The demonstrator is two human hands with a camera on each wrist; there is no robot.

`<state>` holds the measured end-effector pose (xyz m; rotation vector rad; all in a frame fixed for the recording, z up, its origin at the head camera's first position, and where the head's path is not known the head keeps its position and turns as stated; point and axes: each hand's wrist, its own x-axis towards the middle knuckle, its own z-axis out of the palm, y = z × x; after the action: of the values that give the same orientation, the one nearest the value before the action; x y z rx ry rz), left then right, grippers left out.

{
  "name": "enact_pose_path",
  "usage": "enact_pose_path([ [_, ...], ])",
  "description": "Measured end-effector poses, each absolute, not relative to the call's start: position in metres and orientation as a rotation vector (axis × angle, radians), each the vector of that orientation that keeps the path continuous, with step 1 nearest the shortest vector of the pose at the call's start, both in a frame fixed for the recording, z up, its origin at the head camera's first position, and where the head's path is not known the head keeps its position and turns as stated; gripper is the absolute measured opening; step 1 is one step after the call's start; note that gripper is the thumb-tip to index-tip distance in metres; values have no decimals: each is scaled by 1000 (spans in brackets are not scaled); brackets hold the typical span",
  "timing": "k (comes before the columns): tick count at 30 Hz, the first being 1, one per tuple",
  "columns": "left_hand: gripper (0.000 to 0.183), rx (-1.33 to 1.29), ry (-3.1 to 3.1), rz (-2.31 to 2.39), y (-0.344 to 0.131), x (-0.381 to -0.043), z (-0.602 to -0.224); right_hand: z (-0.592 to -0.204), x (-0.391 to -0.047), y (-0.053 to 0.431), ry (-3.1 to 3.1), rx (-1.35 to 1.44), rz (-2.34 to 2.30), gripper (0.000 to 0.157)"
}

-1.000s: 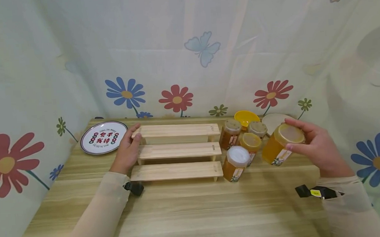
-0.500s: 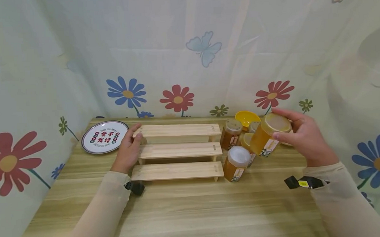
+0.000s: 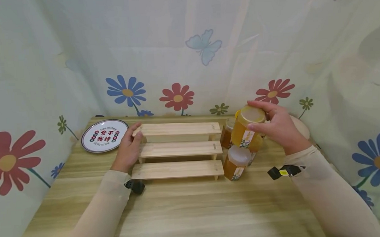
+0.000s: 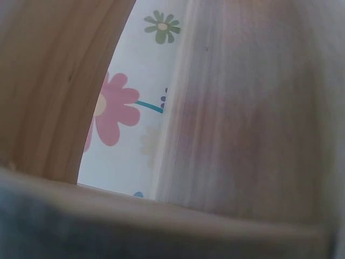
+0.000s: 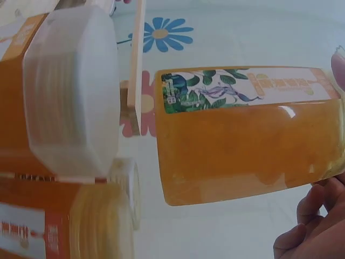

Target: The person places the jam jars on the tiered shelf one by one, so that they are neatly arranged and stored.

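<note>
My right hand (image 3: 279,127) grips a honey jar (image 3: 241,130) by its yellowish lid, thumb in front and fingers behind. In the right wrist view this amber jar (image 5: 248,151) hangs apart from the others, above them. Below it stand a white-lidded honey jar (image 3: 236,164) and several more, partly hidden by the held one. Left of the jars is a three-step wooden rack (image 3: 180,149) with bare shelves. My left hand (image 3: 127,149) holds the left end of its top shelf, thumb on the near side. The left wrist view shows only close-up boards (image 4: 242,118).
A white plate with red characters (image 3: 105,147) lies at the back left of the wood-grain table (image 3: 187,210). Behind the jars, a yellow bowl (image 3: 237,114) is nearly hidden. A beige plate (image 3: 301,127) sits at the back right. A flowered curtain (image 3: 149,56) hangs behind.
My right hand has carried the honey jar leftward and upward, from the right of the group to over it. The left hand keeps its place on the rack.
</note>
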<state>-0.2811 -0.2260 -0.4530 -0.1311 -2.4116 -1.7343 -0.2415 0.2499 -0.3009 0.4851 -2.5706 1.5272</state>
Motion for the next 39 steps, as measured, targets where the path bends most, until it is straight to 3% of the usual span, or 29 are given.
enact_pose_path([
  [27,53,-157,-2423,-1747,-216,-275,-438,-305,-299,198,-2707,482,1612,75],
  [39,54,-158,-2414,-1725,-227,-284,-454,-303,-306,194,-2765,481,1635,69],
])
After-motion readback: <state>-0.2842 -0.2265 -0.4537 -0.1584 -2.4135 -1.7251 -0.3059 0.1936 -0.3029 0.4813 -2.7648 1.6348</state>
